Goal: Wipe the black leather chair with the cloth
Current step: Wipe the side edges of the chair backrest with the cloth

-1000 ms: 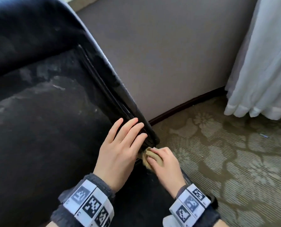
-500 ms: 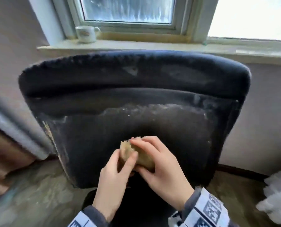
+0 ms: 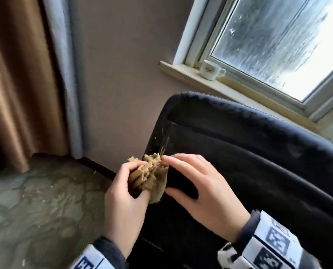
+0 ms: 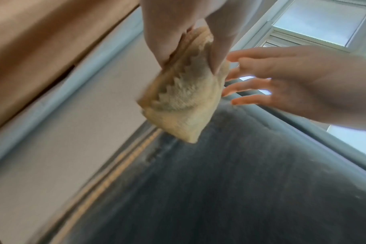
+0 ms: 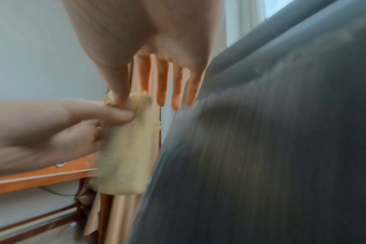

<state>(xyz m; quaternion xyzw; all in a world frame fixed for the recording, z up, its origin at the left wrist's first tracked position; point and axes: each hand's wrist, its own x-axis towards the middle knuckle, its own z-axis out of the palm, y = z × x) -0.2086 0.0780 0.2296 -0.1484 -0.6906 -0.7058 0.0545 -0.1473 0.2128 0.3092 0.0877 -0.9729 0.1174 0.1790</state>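
The black leather chair fills the right of the head view, its dusty backrest facing me. A crumpled tan cloth hangs at the backrest's left edge. My left hand grips it, thumb and fingers curled round its folds. The left wrist view shows the cloth dangling from the left hand over the chair. My right hand is just right of the cloth, fingers straight and spread. In the blurred right wrist view its thumb touches the top of the cloth.
A brown curtain hangs at the left beside a grey wall. A white cup stands on the window sill behind the chair. Patterned carpet lies left of the chair. A wooden furniture edge shows in the right wrist view.
The cloth has passed from my right hand at the chair's right edge, through both hands, to my left hand at the left edge. My right hand has let go and opened.
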